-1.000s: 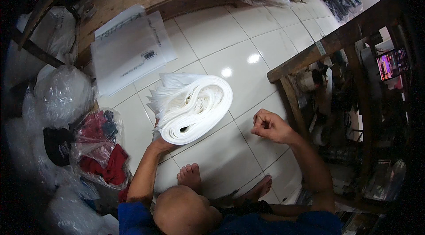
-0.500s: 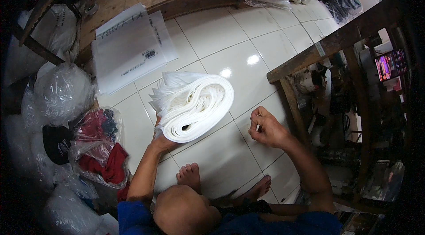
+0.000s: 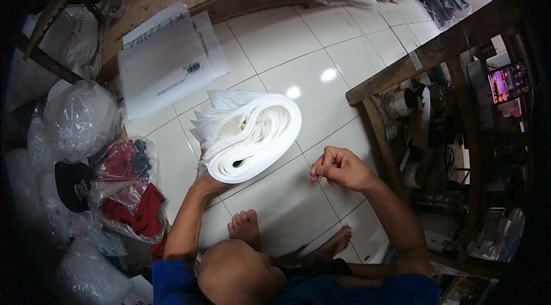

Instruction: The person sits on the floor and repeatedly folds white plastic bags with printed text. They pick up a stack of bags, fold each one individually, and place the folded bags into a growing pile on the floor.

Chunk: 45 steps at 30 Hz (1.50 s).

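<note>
A thick bundle of thin white sheets (image 3: 252, 132), rolled and folded over on itself, is held up off the floor in front of me. My left hand (image 3: 210, 183) grips it from its left lower side, with most of the fingers hidden behind the bundle. To the right, apart from the bundle, my right hand (image 3: 341, 168) is closed in a pinch, thumb against fingers. Something thin and tiny seems to show under its fingertips, too small to name.
Printed translucent plastic bags (image 3: 166, 69) lie flat by a low wooden platform (image 3: 252, 0). Clear bags with red cloth (image 3: 135, 190) and a black cap (image 3: 73, 187) crowd the left. A wooden frame (image 3: 430, 55) with cluttered shelves and a lit screen (image 3: 508, 84) stands right.
My right hand has shifted slightly left toward the bundle, its fingers now pointing more downward. My left hand and the bundle have barely moved.
</note>
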Motion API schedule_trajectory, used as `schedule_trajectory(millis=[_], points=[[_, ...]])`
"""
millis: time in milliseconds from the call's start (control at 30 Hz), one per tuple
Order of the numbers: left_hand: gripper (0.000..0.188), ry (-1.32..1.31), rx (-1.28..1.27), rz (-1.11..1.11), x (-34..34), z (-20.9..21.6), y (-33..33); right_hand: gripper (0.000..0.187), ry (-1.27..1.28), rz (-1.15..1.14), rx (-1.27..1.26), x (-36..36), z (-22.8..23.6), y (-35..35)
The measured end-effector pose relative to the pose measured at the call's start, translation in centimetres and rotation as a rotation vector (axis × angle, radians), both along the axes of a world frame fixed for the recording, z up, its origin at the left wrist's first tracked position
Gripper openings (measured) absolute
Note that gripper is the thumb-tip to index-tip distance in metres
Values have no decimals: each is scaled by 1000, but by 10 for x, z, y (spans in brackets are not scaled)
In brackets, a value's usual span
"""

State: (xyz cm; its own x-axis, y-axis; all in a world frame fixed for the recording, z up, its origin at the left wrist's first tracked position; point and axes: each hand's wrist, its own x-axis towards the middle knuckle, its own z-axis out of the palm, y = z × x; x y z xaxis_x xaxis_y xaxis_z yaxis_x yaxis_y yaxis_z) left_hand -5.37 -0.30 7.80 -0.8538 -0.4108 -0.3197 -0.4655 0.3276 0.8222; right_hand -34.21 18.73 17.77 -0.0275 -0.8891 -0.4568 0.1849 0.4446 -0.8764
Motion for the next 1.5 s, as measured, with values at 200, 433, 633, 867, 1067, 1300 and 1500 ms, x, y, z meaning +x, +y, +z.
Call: schedule_trajectory(millis=[200, 433, 633, 867, 1067, 1300, 1500], points=[[50, 84, 60, 38, -1, 0, 1, 13, -49, -81, -36, 2, 9, -9], [49, 123, 106, 34, -2, 0, -2, 41, 265, -30, -115, -3, 35, -19], [54, 185, -77, -54, 3, -25, -8, 85, 908, 328, -320, -6, 75, -51], [88, 270, -90, -56, -19, -29, -23, 97, 1021, 764, -554, 3, 82, -108], [102, 371, -197, -76, -41, -14, -25, 99, 1242, 909, -563, 28, 102, -118], [98, 458, -194, 48, -70, 13, 8, 93, 1359, 731, -505, 45, 95, -105], [65, 494, -93, -59, -94, 22, 24, 87, 1429, 909, -273, 66, 101, -115]])
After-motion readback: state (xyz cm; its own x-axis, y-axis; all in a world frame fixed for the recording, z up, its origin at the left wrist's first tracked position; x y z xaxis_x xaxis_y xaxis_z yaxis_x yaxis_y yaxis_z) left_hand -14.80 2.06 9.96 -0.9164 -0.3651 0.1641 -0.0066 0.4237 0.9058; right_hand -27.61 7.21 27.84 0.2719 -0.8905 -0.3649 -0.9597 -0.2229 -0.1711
